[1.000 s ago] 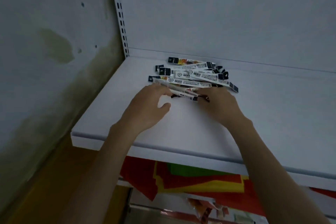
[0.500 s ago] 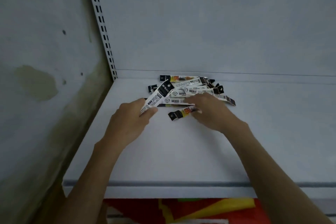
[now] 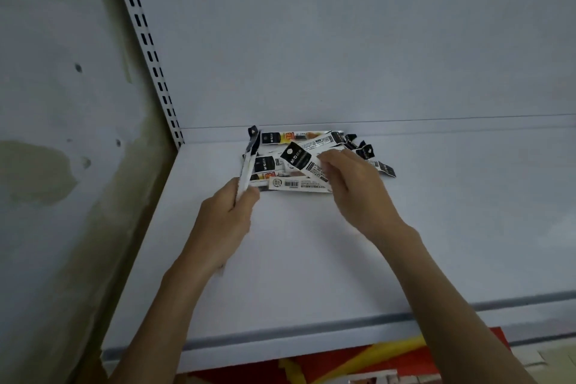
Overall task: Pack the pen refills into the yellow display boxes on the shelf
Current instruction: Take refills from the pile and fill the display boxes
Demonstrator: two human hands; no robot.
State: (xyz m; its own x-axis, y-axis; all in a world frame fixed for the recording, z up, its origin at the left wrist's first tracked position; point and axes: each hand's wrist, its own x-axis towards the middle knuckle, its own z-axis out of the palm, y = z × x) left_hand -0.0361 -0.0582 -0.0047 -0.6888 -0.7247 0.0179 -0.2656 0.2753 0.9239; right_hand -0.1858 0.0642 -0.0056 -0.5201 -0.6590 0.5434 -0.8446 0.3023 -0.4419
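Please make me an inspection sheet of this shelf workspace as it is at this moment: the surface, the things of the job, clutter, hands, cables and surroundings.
Surface: white shelf; the goods lie at its back.
Job's things: pile of pen refill packets, loose and overlapping near the back panel; no yellow display boxes seen on this shelf.
Clutter: nothing seen.
Hands: left hand grips an edge-on packet that points up; right hand pinches a black-headed packet over the pile.
Cables: nothing seen.
Surroundings: slotted upright and stained wall at the left; red and yellow items below the shelf, kind unclear.
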